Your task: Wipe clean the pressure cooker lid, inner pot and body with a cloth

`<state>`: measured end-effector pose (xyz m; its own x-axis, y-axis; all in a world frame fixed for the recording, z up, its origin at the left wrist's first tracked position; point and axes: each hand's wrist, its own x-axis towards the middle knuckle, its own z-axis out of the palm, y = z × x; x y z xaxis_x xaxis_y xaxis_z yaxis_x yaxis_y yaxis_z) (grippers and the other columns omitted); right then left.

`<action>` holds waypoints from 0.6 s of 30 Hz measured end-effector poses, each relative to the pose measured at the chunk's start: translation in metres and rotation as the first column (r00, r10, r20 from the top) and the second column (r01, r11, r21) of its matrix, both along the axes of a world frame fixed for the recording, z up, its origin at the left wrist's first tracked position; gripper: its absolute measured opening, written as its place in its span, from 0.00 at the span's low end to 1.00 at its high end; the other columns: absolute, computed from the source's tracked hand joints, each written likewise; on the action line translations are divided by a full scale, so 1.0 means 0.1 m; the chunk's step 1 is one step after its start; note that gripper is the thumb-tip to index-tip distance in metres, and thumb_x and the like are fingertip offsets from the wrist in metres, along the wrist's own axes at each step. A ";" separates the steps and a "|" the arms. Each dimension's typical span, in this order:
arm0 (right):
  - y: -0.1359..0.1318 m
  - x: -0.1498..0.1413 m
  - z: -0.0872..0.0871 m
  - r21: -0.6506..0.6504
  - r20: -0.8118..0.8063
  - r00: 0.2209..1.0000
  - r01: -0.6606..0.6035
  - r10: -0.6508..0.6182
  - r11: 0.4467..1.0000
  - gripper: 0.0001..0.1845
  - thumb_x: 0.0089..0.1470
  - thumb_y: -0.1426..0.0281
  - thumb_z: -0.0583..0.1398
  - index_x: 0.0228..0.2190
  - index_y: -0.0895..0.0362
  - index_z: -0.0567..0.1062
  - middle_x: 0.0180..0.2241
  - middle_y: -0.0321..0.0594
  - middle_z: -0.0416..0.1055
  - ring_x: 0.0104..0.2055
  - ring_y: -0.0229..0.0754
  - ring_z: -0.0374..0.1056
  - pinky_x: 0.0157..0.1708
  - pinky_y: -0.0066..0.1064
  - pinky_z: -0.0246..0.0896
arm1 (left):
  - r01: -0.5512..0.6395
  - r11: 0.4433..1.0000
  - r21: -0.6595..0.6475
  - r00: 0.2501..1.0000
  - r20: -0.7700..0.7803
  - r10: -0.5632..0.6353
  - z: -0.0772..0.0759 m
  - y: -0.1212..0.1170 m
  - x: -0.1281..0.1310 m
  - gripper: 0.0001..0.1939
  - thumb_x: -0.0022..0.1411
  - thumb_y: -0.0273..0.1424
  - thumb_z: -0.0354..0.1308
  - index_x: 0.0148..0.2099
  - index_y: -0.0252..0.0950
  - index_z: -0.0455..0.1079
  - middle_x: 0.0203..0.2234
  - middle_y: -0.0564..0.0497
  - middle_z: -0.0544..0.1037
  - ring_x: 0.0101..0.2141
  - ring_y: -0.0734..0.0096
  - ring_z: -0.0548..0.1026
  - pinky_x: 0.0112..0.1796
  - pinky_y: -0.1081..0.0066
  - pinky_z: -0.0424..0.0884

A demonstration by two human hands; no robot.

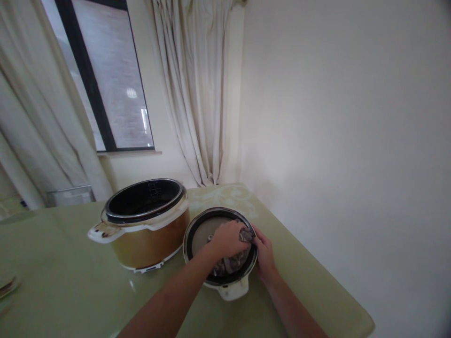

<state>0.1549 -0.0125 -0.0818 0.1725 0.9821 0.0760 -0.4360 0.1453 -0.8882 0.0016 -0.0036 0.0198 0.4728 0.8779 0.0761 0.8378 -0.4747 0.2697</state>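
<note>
A round cooker lid (204,233) lies on the table with its inner side up, showing a grey plate and a dark ring. My left hand (230,238) presses a crumpled grey-brown cloth (232,263) against the lid's inside, near its right rim, with fingers closed round part of it. At the lid's right edge my right hand (264,251) grips the rim, its fingers partly hidden. Left of the lid stands the pressure cooker body (151,241), gold with white handles and an uncovered dark inner pot (144,199).
The green table (70,281) runs along a white wall (345,141) on the right. Behind it hang pale curtains (197,84) beside a dark-framed window (109,75). A small object (7,286), partly cut off, lies at the left edge.
</note>
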 end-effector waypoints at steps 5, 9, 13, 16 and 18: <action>0.03 0.01 -0.01 0.001 -0.003 0.999 -0.034 0.034 0.999 0.27 0.41 0.67 0.69 0.47 0.49 0.88 0.51 0.40 0.85 0.60 0.62 0.76 0.64 0.54 0.68 | 0.128 0.982 -0.142 0.992 0.018 -0.127 0.01 -0.09 -0.22 0.17 0.58 0.42 0.65 0.50 0.50 0.83 0.45 0.52 0.88 0.48 0.54 0.85 0.47 0.66 0.78; 0.04 0.02 -0.01 -0.005 0.041 0.999 0.009 -0.009 1.000 0.25 0.41 0.68 0.68 0.45 0.49 0.88 0.50 0.38 0.85 0.62 0.62 0.74 0.67 0.53 0.65 | 0.150 0.960 -0.236 0.986 -0.034 -0.163 0.12 -0.10 -0.48 0.22 0.55 0.38 0.67 0.53 0.50 0.84 0.45 0.51 0.88 0.49 0.52 0.85 0.49 0.64 0.78; 0.01 0.00 0.01 -0.006 0.044 0.999 0.020 -0.020 1.000 0.26 0.41 0.68 0.67 0.45 0.49 0.88 0.51 0.36 0.84 0.65 0.61 0.72 0.68 0.52 0.62 | 0.050 0.969 -0.241 0.957 -0.267 -0.116 0.25 -0.15 -0.64 0.27 0.49 0.37 0.72 0.54 0.54 0.83 0.52 0.49 0.85 0.51 0.46 0.83 0.48 0.59 0.79; 0.00 -0.02 0.07 0.022 0.054 0.998 0.028 -0.029 0.999 0.27 0.39 0.69 0.66 0.45 0.48 0.88 0.52 0.35 0.84 0.65 0.62 0.72 0.68 0.52 0.62 | -0.065 0.990 -0.123 0.930 -0.368 0.015 0.26 -0.21 -0.72 0.25 0.56 0.33 0.68 0.57 0.50 0.80 0.56 0.43 0.81 0.52 0.42 0.82 0.49 0.53 0.79; -0.01 -0.03 0.11 0.050 0.081 0.996 0.033 -0.037 0.998 0.27 0.39 0.70 0.66 0.45 0.47 0.89 0.51 0.35 0.85 0.64 0.62 0.72 0.68 0.53 0.63 | -0.149 0.989 -0.018 0.922 -0.365 0.132 0.23 -0.23 -0.75 0.25 0.63 0.29 0.61 0.62 0.43 0.76 0.61 0.34 0.76 0.55 0.39 0.79 0.51 0.48 0.77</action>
<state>0.1521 -0.0137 -0.0709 0.1978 0.9703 0.1391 -0.3561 0.2033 -0.9120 -0.0731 -0.0265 0.0426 0.3325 0.9358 -0.1175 0.9394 -0.3396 -0.0465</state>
